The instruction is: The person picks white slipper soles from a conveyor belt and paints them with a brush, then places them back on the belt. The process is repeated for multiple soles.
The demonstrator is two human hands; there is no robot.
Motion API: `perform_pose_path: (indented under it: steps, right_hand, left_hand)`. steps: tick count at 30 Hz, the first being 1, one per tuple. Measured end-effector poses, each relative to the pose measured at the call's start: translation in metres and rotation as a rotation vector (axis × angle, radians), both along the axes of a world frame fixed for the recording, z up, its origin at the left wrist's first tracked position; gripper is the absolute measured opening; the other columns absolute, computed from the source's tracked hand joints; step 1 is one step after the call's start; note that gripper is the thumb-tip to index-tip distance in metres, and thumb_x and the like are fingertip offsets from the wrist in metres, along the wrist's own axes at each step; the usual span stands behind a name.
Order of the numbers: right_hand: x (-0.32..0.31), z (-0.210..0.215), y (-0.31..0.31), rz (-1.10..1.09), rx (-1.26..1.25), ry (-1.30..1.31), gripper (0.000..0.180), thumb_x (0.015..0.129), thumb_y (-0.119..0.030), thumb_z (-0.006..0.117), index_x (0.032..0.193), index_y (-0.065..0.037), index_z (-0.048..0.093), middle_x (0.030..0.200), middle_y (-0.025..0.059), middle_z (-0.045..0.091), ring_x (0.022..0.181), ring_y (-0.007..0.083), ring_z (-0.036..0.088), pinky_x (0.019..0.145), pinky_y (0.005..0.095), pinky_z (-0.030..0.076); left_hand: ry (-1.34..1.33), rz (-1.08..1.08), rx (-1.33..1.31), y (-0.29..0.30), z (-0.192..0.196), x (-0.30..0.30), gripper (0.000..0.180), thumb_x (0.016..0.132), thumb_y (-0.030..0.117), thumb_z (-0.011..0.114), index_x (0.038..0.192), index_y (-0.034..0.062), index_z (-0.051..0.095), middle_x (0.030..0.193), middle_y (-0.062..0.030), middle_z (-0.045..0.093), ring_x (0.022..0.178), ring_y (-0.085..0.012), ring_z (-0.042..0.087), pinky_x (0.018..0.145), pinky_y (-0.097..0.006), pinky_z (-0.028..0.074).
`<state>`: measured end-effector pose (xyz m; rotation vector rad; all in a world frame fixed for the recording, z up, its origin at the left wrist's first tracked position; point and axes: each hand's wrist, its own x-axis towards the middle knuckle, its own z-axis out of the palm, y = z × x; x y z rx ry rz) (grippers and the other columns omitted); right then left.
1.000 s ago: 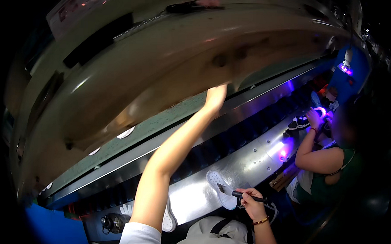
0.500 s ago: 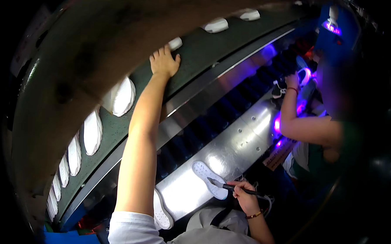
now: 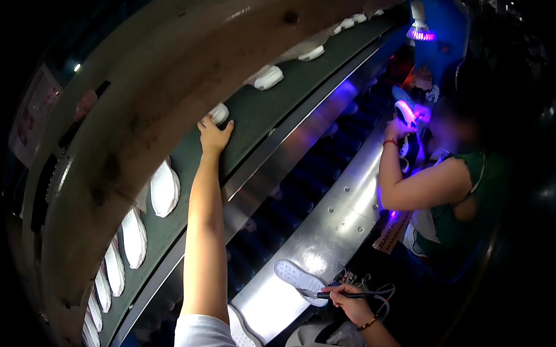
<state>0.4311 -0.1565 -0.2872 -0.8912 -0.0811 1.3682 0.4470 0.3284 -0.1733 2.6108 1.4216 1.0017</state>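
A lamp (image 3: 421, 28) glows violet before a blue panel (image 3: 444, 35) in dark surroundings, tinting the metal rail (image 3: 282, 138) beside a dark green conveyor belt (image 3: 248, 135). A curved, brownish cover (image 3: 151, 100) overhangs the belt, while a shiny metal counter (image 3: 341, 210) alongside reflects bright white light.

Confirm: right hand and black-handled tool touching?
Touching. The head view shows the right hand gripping the black-handled tool, its fingers on the handle.
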Motion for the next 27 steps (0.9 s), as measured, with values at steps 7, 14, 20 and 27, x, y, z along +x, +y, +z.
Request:
perform_pose_path:
  steps: [7, 14, 20, 27]
  right_hand:
    - [0.015, 0.004, 0.014, 0.061, 0.046, -0.006, 0.013, 0.082, -0.012, 0.049, 0.076, -0.002, 0.056, 0.097, 0.0106, 0.058, 0.061, 0.0045, 0.042, 0.057, 0.0164, 0.035]
    - [0.017, 0.002, 0.053, 0.168, 0.140, 0.003, 0.038, 0.089, -0.029, 0.034, 0.088, 0.001, 0.057, 0.093, 0.0119, 0.058, 0.075, 0.0120, 0.052, 0.066, 0.0228, 0.040]
    - [0.016, 0.002, 0.070, 0.087, 0.107, 0.030, 0.023, 0.085, -0.016, 0.046, 0.093, 0.004, 0.054, 0.089, 0.0128, 0.058, 0.068, 0.0148, 0.055, 0.064, 0.0238, 0.045]
    - [0.020, 0.018, 0.077, -0.022, 0.081, -0.099, 0.019, 0.074, 0.004, 0.054, 0.093, 0.002, 0.052, 0.084, 0.0099, 0.056, 0.068, 0.0134, 0.053, 0.063, 0.0220, 0.045]
  left_hand:
    - [0.323, -0.003, 0.335, -0.043, 0.031, -0.011, 0.034, 0.069, 0.032, 0.062, 0.087, 0.0059, 0.050, 0.089, -0.0117, 0.055, 0.090, -0.0295, 0.047, 0.076, -0.039, 0.036]
    - [0.136, -0.322, 0.160, -0.187, 0.077, -0.114, 0.033, 0.063, 0.026, 0.068, 0.076, 0.0038, 0.047, 0.082, -0.0162, 0.049, 0.079, -0.0293, 0.045, 0.069, -0.037, 0.036]
    - [-1.543, -0.243, -0.549, -0.300, 0.002, -0.171, 0.042, 0.071, 0.011, 0.048, 0.110, 0.0016, 0.035, 0.106, -0.0125, 0.041, 0.095, -0.0176, 0.042, 0.084, -0.031, 0.035]
    - [-1.291, -0.685, -1.288, -0.347, -0.006, -0.249, 0.095, 0.059, 0.033, 0.071, 0.129, -0.0011, 0.016, 0.125, -0.0166, 0.035, 0.113, -0.0256, 0.039, 0.094, -0.037, 0.032]
